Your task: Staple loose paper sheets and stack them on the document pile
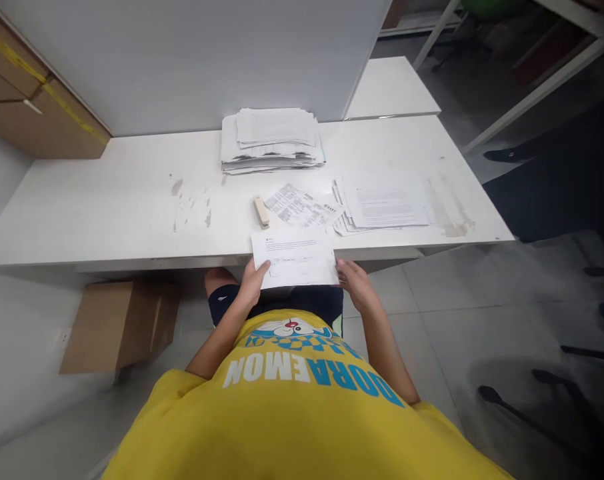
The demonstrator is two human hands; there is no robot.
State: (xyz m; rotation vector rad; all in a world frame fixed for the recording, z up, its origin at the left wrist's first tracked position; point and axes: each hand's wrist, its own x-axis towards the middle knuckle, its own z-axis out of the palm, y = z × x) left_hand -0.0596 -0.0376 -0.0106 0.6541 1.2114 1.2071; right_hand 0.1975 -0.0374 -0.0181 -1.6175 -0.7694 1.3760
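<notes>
A printed sheet of paper (pixel 298 257) spans the space between my two hands at the desk's front edge; whether more sheets lie beneath it I cannot tell. My left hand (pixel 253 279) grips its left side, thumb on top. At the lower right corner, my right hand (pixel 353 280) pinches the paper's edge. Just beyond the sheet, a cream stapler (pixel 261 212) lies on the desk beside a printed slip covered in small text (pixel 299 205). To the right rests a loose pile of printed sheets (pixel 389 205).
A thick stack of papers (pixel 272 143) stands at the back against the grey partition (pixel 222 60). Cardboard boxes sit on the white desk's (pixel 107 207) left end, and another cardboard box (pixel 105 327) is below. Dark chair legs (pixel 522 407) show at the right.
</notes>
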